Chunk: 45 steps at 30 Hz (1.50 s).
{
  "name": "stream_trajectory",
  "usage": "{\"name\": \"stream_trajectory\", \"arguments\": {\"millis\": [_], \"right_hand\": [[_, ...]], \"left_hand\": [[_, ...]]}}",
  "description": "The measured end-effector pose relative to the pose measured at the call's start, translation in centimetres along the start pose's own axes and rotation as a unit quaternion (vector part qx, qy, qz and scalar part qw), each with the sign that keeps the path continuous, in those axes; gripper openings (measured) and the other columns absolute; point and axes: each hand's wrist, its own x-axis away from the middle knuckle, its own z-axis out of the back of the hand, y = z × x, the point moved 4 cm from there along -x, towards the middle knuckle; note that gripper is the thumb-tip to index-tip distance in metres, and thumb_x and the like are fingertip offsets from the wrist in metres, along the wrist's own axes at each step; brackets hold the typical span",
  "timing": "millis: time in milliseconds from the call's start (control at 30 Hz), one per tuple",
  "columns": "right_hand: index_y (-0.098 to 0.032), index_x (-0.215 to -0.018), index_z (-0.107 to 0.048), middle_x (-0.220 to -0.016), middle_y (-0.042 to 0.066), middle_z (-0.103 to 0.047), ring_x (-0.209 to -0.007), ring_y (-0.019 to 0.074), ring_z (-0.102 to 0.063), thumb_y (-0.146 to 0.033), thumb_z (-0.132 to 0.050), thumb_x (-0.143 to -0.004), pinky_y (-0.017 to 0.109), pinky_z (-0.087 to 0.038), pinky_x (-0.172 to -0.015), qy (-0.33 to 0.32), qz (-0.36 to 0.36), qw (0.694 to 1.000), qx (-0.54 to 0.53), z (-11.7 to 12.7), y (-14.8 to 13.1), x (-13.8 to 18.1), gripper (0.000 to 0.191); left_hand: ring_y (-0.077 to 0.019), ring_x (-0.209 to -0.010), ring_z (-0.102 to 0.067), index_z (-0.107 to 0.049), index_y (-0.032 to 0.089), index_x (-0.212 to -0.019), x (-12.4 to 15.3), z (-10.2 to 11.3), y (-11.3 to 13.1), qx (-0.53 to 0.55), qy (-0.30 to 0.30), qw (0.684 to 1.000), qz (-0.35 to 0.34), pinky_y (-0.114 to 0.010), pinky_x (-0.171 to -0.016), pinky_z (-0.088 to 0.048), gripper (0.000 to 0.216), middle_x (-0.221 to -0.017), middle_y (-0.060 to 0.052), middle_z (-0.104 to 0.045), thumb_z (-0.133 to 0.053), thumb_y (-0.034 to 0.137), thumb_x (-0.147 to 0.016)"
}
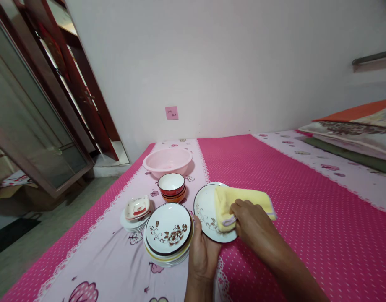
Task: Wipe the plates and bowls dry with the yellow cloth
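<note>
My left hand (203,251) grips the near edge of a white plate (204,209) with a brown flower pattern, held just above the bed. My right hand (251,226) is closed on a folded yellow cloth (240,201) and presses it onto that plate. Just left of the held plate lies a stack of similar flowered plates (168,233).
A pink basin (168,161) sits at the far end of the bed sheet (306,218). Stacked red-and-orange bowls (171,187) stand in front of it. Small dishes (136,211) are piled at the left. Pillows (353,130) lie at the right; a door frame (70,84) stands at the left.
</note>
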Motion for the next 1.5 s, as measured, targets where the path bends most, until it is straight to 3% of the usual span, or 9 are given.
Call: {"name": "stream_trajectory", "arguments": {"millis": [167, 333, 400, 500, 767, 933, 1067, 1367, 1500], "right_hand": [[-0.019, -0.082, -0.065, -0.09, 0.006, -0.069, -0.083, 0.0216, -0.06, -0.007, -0.051, -0.092, 0.032, -0.038, -0.073, -0.074, 0.044, 0.99, -0.111, -0.1, -1.9, 1.9, 0.021], [-0.02, -0.078, -0.064, -0.087, 0.005, -0.069, -0.084, 0.0208, -0.061, -0.009, -0.051, -0.091, 0.031, -0.042, -0.076, -0.101, 0.086, 0.966, -0.22, 0.4, -4.7, 2.2, 0.021], [-0.02, -0.084, -0.067, -0.089, 0.005, -0.069, -0.085, 0.0217, -0.061, -0.008, -0.051, -0.09, 0.032, -0.044, -0.078, -0.066, 0.101, 0.963, -0.241, 0.6, -5.3, 1.8, 0.021], [-0.02, -0.099, -0.069, -0.099, 0.008, -0.07, -0.095, 0.0247, -0.061, -0.008, -0.049, -0.092, 0.036, -0.045, -0.084, 0.014, 0.123, 0.959, -0.256, 0.6, -5.5, 1.1, 0.025], [-0.017, -0.117, -0.066, -0.115, 0.012, -0.07, -0.108, 0.0295, -0.058, -0.002, -0.046, -0.09, 0.041, -0.042, -0.091, 0.161, 0.074, 0.976, -0.126, 0.4, -1.8, -0.3, 0.037], [-0.015, -0.102, -0.068, -0.104, 0.013, -0.07, -0.097, 0.0307, -0.06, -0.004, -0.047, -0.09, 0.039, -0.037, -0.079, 0.057, -0.008, 0.998, -0.01, 0.9, 0.8, -0.5, 0.027], [-0.017, -0.081, -0.067, -0.09, 0.011, -0.07, -0.083, 0.0261, -0.06, -0.002, -0.047, -0.088, 0.035, -0.033, -0.072, -0.022, -0.004, 1.0, 0.007, 0.2, 1.0, 0.2, 0.026], [-0.02, -0.077, -0.064, -0.085, 0.003, -0.069, -0.081, 0.0192, -0.061, -0.01, -0.047, -0.092, 0.03, -0.041, -0.073, -0.119, 0.053, 0.966, -0.225, -0.1, -3.4, 2.6, 0.025], [-0.02, -0.085, -0.065, -0.087, 0.005, -0.068, -0.084, 0.0209, -0.061, -0.013, -0.046, -0.095, 0.032, -0.043, -0.076, -0.059, 0.08, 0.96, -0.26, 0.5, -5.4, 2.0, 0.023]], "left_hand": [[-0.0295, -0.139, -0.054, -0.072, 0.017, -0.128, 0.1, 0.7, 1.0, -0.004, 0.069, 0.998, -0.013, -0.049, -0.12, -0.037, 0.047, -0.135, -0.013, -0.07, -0.043, 0.045, -0.104], [-0.0299, -0.123, -0.066, -0.076, 0.011, -0.118, 0.5, 0.5, 1.1, 0.004, 0.069, 0.997, 0.043, -0.046, -0.116, -0.042, 0.062, -0.119, -0.018, -0.076, -0.043, 0.061, -0.1], [-0.0263, -0.112, -0.071, -0.078, 0.013, -0.113, 0.6, 0.3, 1.1, 0.03, 0.073, 0.996, 0.031, -0.044, -0.113, -0.045, 0.062, -0.112, -0.016, -0.079, -0.038, 0.06, -0.102], [-0.0198, -0.105, -0.074, -0.081, 0.018, -0.105, 0.6, 0.3, 0.8, 0.044, 0.077, 0.996, -0.005, -0.038, -0.109, -0.048, 0.057, -0.109, -0.011, -0.08, -0.028, 0.04, -0.108], [-0.0244, -0.138, -0.054, -0.074, 0.015, -0.122, 0.6, 0.2, -1.5, -0.014, -0.044, 0.996, 0.074, -0.045, -0.122, -0.032, 0.041, -0.131, -0.014, -0.072, -0.039, 0.03, -0.106], [-0.0278, -0.146, -0.045, -0.069, 0.013, -0.13, 0.3, 0.2, -1.0, -0.028, -0.025, 0.998, 0.048, -0.052, -0.124, -0.028, 0.041, -0.137, -0.017, -0.068, -0.044, 0.032, -0.104], [-0.0292, -0.147, -0.043, -0.065, 0.015, -0.136, 0.1, 0.2, 0.0, -0.028, 0.005, 0.999, 0.022, -0.054, -0.123, -0.029, 0.043, -0.139, -0.017, -0.066, -0.044, 0.034, -0.104], [-0.0291, -0.134, -0.058, -0.075, 0.013, -0.12, 0.2, 1.3, 1.0, -0.022, 0.043, 0.998, 0.031, -0.048, -0.121, -0.036, 0.05, -0.125, -0.015, -0.075, -0.044, 0.048, -0.104], [-0.0257, -0.118, -0.069, -0.075, 0.014, -0.121, 0.4, 1.0, 0.9, 0.001, 0.047, 0.998, 0.048, -0.045, -0.116, -0.043, 0.048, -0.115, -0.014, -0.079, -0.045, 0.047, -0.104]]}}
